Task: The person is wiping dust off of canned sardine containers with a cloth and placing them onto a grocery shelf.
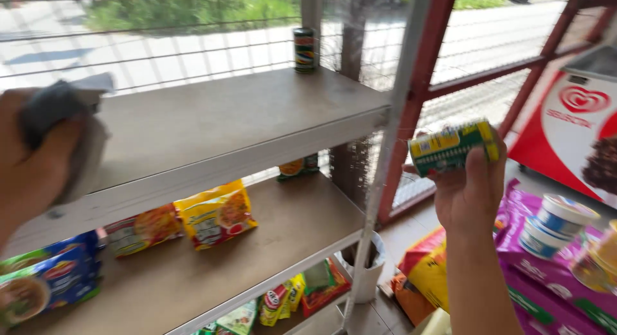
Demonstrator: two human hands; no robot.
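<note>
Green can (454, 147) with yellow band and yellow end is held sideways, clamped in the right hand (470, 187), raised to the right of the shelf unit's metal upright (392, 129). Grey cloth (61, 116) is gripped in the left hand (32, 161) at the top shelf (212, 126). A second can (304, 50) stands upright at the shelf's back edge. Noodle packets (215, 214) lie on the shelf below.

top shelf (212, 126): upright can (304, 50) | lower shelf (193, 271): noodle packets (217, 214)
</note>
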